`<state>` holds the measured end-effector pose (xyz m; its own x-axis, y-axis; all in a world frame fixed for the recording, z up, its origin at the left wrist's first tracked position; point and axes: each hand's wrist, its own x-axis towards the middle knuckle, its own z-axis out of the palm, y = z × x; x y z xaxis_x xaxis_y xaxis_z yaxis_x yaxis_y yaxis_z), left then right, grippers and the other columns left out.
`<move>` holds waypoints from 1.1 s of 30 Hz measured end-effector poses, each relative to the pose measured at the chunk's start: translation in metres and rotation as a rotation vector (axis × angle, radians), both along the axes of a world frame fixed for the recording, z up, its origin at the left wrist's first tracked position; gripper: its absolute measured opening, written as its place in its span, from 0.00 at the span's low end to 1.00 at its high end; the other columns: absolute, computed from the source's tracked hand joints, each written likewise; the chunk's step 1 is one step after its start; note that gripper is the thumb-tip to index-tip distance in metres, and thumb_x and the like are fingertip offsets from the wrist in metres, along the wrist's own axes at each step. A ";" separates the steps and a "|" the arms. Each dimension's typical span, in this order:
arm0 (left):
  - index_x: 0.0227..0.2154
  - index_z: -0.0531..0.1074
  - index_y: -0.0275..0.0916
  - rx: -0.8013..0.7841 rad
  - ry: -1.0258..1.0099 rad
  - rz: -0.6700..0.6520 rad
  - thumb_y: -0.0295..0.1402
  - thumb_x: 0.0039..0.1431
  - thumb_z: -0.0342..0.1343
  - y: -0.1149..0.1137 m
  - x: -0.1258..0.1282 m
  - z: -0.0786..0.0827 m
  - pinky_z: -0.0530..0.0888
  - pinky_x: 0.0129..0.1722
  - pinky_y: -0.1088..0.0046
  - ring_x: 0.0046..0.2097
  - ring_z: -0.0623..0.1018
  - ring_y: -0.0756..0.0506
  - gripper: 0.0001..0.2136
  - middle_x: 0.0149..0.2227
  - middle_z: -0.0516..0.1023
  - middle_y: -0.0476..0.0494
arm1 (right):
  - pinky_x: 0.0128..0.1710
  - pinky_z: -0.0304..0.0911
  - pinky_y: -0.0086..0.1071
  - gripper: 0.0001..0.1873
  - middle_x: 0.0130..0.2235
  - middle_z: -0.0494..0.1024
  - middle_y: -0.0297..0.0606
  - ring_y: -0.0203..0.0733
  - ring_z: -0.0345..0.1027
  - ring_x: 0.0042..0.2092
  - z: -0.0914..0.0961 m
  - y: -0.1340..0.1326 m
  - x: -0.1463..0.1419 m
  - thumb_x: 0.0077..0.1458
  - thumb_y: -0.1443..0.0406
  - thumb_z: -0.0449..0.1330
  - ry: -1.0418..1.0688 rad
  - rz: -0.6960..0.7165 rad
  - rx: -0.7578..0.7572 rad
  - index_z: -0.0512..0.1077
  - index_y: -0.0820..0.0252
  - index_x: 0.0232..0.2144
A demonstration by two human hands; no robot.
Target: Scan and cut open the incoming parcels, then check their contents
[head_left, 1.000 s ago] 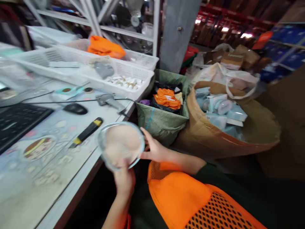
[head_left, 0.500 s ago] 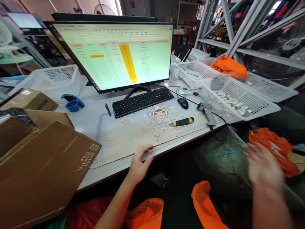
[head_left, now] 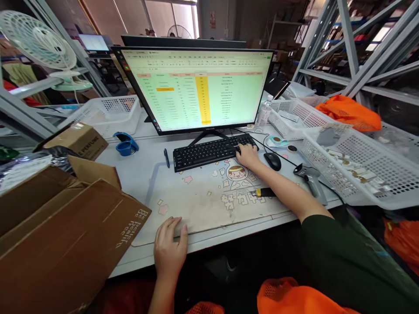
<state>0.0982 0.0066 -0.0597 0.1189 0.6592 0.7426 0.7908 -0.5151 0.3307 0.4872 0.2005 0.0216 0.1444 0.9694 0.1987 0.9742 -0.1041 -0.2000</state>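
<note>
Right hand (head_left: 248,155): fingers (head_left: 242,150) slightly curled and spread on the keys at the right end of the keyboard (head_left: 209,152), holding nothing. Left hand (head_left: 170,249): fingers (head_left: 173,226) loosely extended, palm down, resting on the near edge of the mat (head_left: 203,205), also holding nothing.

The keyboard lies on the surface (head_left: 144,174) just behind the mat and in front of the monitor (head_left: 199,89), whose screen shows a spreadsheet with a yellow column. The mouse (head_left: 273,161) sits just beside the right hand, on its right. The right forearm crosses the mat and partly covers a yellow and black knife (head_left: 263,192). A grey scanner (head_left: 310,179) lies to the right of the forearm, near a white basket (head_left: 360,174) that holds small pale items.

A pen (head_left: 166,158) lies just left of the keyboard, and a blue tape holder (head_left: 125,145) stands further left. An open cardboard box (head_left: 65,235) fills the left foreground, its flap close to the left hand. A smaller box (head_left: 77,140) sits behind it. A bottle (head_left: 264,112) stands to the right of the monitor, and an orange cloth (head_left: 347,112) lies in a far basket. A fan (head_left: 39,48) stands at upper left.
</note>
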 end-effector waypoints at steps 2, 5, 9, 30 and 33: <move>0.49 0.76 0.34 0.005 0.029 -0.018 0.30 0.71 0.59 0.000 0.002 0.002 0.76 0.55 0.59 0.51 0.81 0.37 0.08 0.46 0.81 0.36 | 0.64 0.53 0.56 0.28 0.61 0.75 0.60 0.64 0.61 0.65 -0.007 0.003 0.000 0.70 0.57 0.53 -0.041 -0.010 -0.006 0.74 0.66 0.64; 0.49 0.76 0.34 0.003 0.043 -0.038 0.29 0.70 0.59 -0.001 0.001 0.004 0.76 0.55 0.58 0.51 0.81 0.36 0.08 0.46 0.81 0.35 | 0.63 0.54 0.54 0.28 0.62 0.74 0.58 0.64 0.59 0.65 -0.013 0.006 0.001 0.71 0.55 0.51 -0.072 -0.011 -0.020 0.76 0.63 0.62; 0.48 0.76 0.34 0.029 0.035 -0.064 0.26 0.69 0.59 -0.003 -0.001 0.005 0.76 0.54 0.59 0.50 0.81 0.37 0.07 0.45 0.81 0.36 | 0.62 0.54 0.53 0.31 0.63 0.73 0.56 0.62 0.59 0.66 -0.019 0.004 0.003 0.69 0.57 0.52 -0.063 -0.001 -0.025 0.69 0.61 0.69; 0.47 0.76 0.38 0.007 0.061 -0.075 0.27 0.70 0.59 -0.004 0.001 0.006 0.76 0.49 0.62 0.44 0.82 0.40 0.06 0.42 0.83 0.39 | 0.71 0.50 0.58 0.37 0.76 0.57 0.57 0.65 0.46 0.76 -0.030 0.002 0.006 0.69 0.54 0.53 0.025 -0.106 -0.035 0.62 0.67 0.73; 0.48 0.76 0.39 0.004 0.059 -0.075 0.28 0.70 0.59 -0.004 0.001 0.006 0.77 0.49 0.62 0.44 0.83 0.40 0.07 0.43 0.83 0.39 | 0.72 0.49 0.58 0.37 0.76 0.57 0.55 0.65 0.45 0.77 -0.030 0.003 0.008 0.70 0.54 0.52 0.030 -0.105 -0.030 0.61 0.67 0.74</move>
<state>0.0987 0.0023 -0.0539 0.2113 0.6436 0.7356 0.7681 -0.5748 0.2823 0.4955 0.2039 -0.0086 0.2506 0.9541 0.1642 0.9513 -0.2113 -0.2243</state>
